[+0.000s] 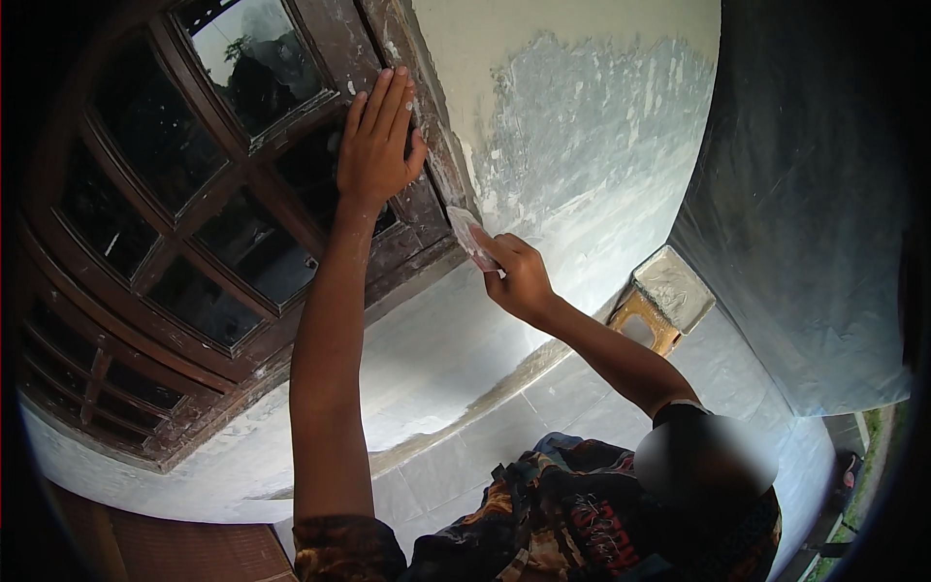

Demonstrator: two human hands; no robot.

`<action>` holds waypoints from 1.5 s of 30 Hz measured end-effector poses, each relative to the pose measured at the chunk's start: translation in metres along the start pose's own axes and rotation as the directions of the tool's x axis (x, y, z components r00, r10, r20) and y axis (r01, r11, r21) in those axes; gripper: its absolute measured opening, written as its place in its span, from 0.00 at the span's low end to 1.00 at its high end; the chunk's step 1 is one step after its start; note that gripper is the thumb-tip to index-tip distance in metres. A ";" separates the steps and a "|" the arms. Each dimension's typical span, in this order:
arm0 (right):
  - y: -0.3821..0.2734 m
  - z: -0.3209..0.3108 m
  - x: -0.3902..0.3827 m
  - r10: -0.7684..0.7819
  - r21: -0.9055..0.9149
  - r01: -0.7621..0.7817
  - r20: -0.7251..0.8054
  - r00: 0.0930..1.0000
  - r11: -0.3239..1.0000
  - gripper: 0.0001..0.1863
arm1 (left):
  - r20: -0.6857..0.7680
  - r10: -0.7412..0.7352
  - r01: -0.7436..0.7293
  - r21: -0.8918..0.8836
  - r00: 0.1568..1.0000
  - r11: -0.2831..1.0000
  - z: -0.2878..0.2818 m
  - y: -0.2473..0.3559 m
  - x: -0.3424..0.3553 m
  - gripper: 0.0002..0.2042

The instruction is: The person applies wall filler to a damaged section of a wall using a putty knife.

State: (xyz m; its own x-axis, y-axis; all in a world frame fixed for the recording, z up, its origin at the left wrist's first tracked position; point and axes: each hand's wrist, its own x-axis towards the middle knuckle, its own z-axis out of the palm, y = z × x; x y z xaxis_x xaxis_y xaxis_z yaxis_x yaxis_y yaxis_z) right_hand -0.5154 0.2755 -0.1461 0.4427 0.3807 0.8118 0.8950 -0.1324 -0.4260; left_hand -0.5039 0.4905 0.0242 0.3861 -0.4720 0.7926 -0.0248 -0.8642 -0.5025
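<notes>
"Two hands are working apart here, the left hand (376, 160) higher up, the right hand (524, 279) lower. What is the left one doing?"

"It is lying flat against the dark wooden edge of the window (238, 175), fingers stretching upward and thumb standing out to the side."

"And the right?"

"That one is clasping a pale, flat scraper (468, 238), the fingers curling around it."

"Where is the scraper sitting, exactly?"

"Near the window's lower right corner, where the worn brown frame (443, 160) is meeting the wall (592, 136). Whether it is pressing on wood or wall, I can't tell."

"What is the wall showing?"

"Grey-white patches are spreading below a cream area, with ragged edges."

"Anything standing close by?"

"Beyond the right forearm (616, 349), a yellow-brown stool (663, 337) is bearing a square container (658, 307), which is holding pale grey paste (679, 286). A clear plastic sheet (795, 262) is hanging to the right, and grey tiles (499, 432) are covering the floor."
</notes>
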 end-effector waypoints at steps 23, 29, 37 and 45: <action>0.012 -0.017 0.079 0.387 0.392 -0.367 0.031 0.922 0.843 0.11 | -0.001 -0.003 0.003 -0.004 1.000 1.000 0.002 0.000 0.000 0.29; 0.008 -0.011 0.086 0.408 0.453 -0.343 -0.052 0.911 0.823 0.11 | -0.004 -0.006 0.006 -0.016 1.000 1.000 0.002 0.003 0.001 0.29; -0.001 -0.012 0.106 0.440 0.622 -0.304 -0.072 0.895 0.721 0.10 | -0.002 -0.007 0.007 -0.026 1.000 1.000 0.001 0.002 0.002 0.29; -0.013 -0.052 0.111 0.337 0.768 -0.090 -0.170 0.926 0.634 0.10 | -0.005 -0.003 0.003 -0.021 1.000 1.000 0.000 0.000 -0.002 0.28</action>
State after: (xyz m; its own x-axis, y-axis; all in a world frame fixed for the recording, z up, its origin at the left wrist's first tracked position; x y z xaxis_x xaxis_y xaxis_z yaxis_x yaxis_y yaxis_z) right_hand -0.4751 0.2717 -0.0294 0.7209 0.1522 0.6761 0.4860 0.5845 -0.6498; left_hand -0.5050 0.4908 0.0228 0.3817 -0.4704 0.7956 -0.0430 -0.8689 -0.4931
